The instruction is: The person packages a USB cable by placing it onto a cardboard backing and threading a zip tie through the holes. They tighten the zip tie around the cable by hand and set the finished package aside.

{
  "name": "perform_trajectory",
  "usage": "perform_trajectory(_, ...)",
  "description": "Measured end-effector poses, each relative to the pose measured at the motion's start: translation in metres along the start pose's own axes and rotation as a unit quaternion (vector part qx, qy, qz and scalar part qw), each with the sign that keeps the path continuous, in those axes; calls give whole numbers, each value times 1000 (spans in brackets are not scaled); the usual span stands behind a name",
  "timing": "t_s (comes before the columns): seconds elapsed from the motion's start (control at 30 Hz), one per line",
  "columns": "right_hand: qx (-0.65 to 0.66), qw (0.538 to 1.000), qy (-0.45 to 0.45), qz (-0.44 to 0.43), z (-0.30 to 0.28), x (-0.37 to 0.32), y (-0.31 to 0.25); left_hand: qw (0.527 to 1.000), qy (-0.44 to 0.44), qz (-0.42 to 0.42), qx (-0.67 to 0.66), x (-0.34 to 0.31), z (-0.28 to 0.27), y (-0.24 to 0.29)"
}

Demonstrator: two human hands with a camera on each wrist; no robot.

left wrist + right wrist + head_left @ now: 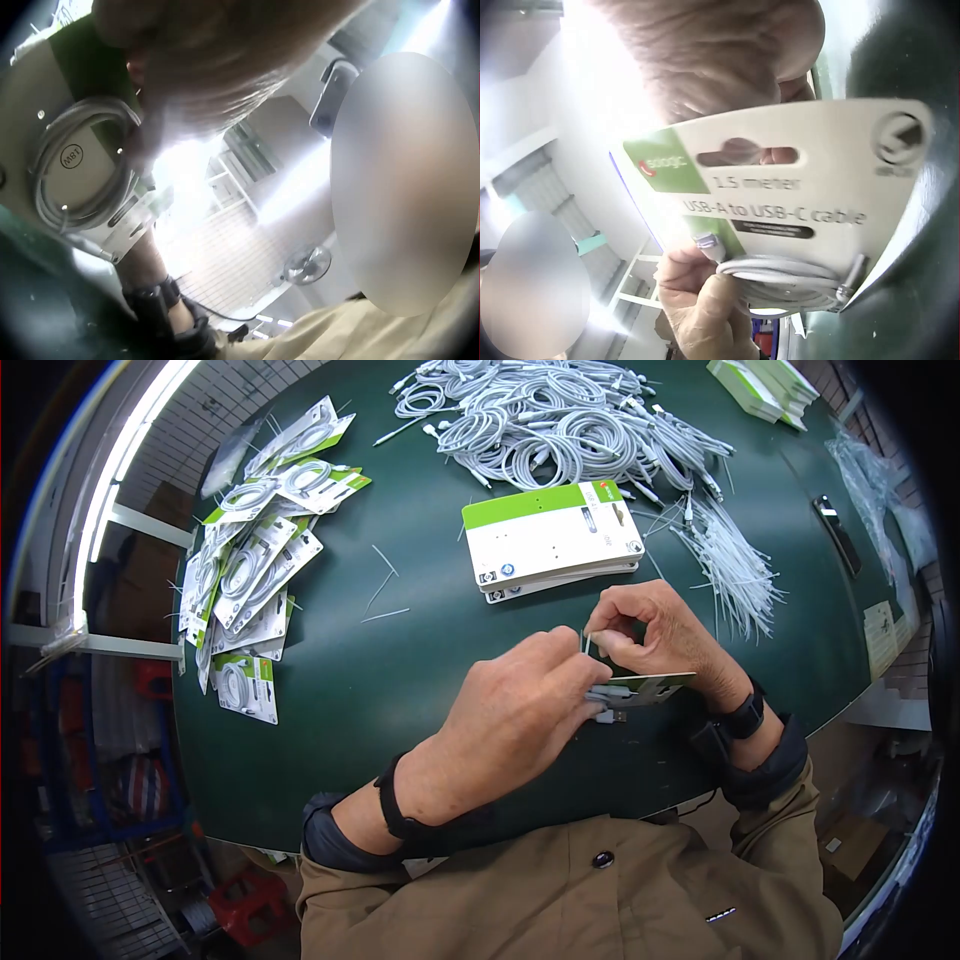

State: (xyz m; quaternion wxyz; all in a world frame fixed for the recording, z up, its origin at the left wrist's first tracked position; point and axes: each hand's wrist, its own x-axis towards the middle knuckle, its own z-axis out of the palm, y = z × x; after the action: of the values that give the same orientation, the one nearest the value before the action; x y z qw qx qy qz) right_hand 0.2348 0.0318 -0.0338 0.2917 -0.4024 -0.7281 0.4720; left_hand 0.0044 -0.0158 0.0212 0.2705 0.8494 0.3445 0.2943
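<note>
Dark green tabletop [400,680] is spreading smooth and flat across a cluttered workroom. Nearest the camera, a person in a brown jacket [530,890] is working with both hands above the table's near side. The left hand [510,700] is grasping a stiff green-and-white header card [832,157] together with the coiled cable [780,279] lying against it, while the right hand [655,628] is pinching a thin white tie [588,644] between thumb and forefinger, just beside the card. From the head, the card is showing nearly edge-on, a metal-tipped USB-A plug [612,716] poking out below; the right wrist view is revealing its hang slot and the print "1.5 meter" and "USB-A to USB-C cable," and the left wrist view is framing a circled "18W" within the cable's round loops. Just beyond the hands, a stack of flat cards [550,540] is lying near a fanned bundle of wiry white ties [735,570]. At left, carded cables [240,575] are overlapping in a pile; farther back, a grey-white cable heap [580,440] is looping in ropy tangles. Only the left wrist view is catching a round fan [307,264].
</note>
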Motion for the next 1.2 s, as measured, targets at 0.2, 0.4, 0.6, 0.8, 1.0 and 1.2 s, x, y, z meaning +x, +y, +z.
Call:
perform_trajectory(0.2,277,939,202,1,-16,6,20,961,142,-116,-210,6,-26,-26)
perform_trajectory(0.4,275,955,111,-7,4,-2,0,897,241,-174,-328,10,-15,-45)
perform_trajectory(0.6,269,957,107,10,28,6,-20,863,254,-154,-408,12,6,-49)
perform_trajectory(0.8,274,950,148,-26,31,13,-27,931,245,-46,-267,20,9,-53)
perform_trajectory(1.0,214,961,171,-30,37,20,-30,931,257,-53,-254,27,20,-59)
perform_trajectory(1.2,293,933,211,-10,51,15,-23,931,250,-94,-248,23,31,-59)
